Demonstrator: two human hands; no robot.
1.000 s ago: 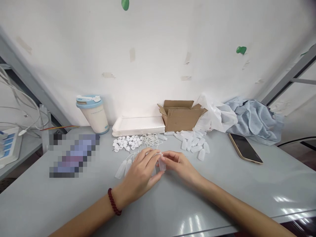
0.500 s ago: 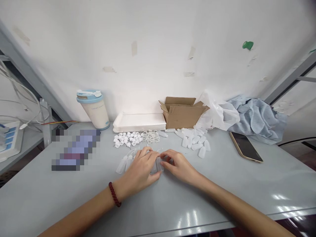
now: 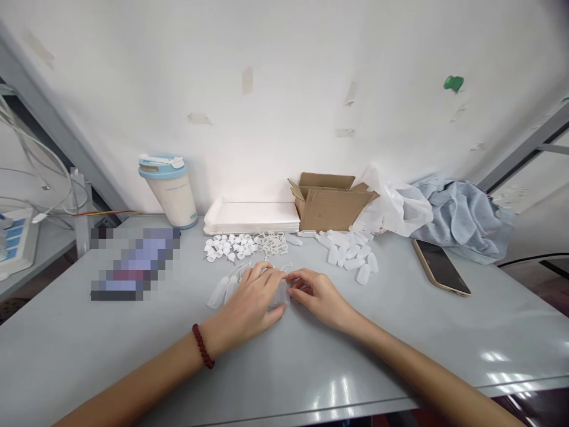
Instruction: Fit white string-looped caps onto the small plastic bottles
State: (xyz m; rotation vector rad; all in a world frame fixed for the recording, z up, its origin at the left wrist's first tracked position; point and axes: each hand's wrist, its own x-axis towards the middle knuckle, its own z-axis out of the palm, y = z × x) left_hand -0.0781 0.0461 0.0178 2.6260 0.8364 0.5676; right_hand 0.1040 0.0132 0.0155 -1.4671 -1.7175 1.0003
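Note:
A row of small translucent plastic bottles with thin white cords lies on the desk under my hands. My left hand arches over the row, fingers at the top end and thumb at the lower end of a bottle. From the right, my right hand has its bent fingers and thumb closed on the same bottle's side. The fingertips partly hide one another. Beyond the hands are a pile of white caps, tangled white cords and loose translucent bottles.
Along the wall stand a blue-lidded cup, a stack of white trays, a cardboard box, a white plastic bag and a blue cloth. A phone lies right; a pixelated object lies left.
Both hands stay at the row with almost the same grip. The view has shifted slightly; the bottles and piles look unchanged.

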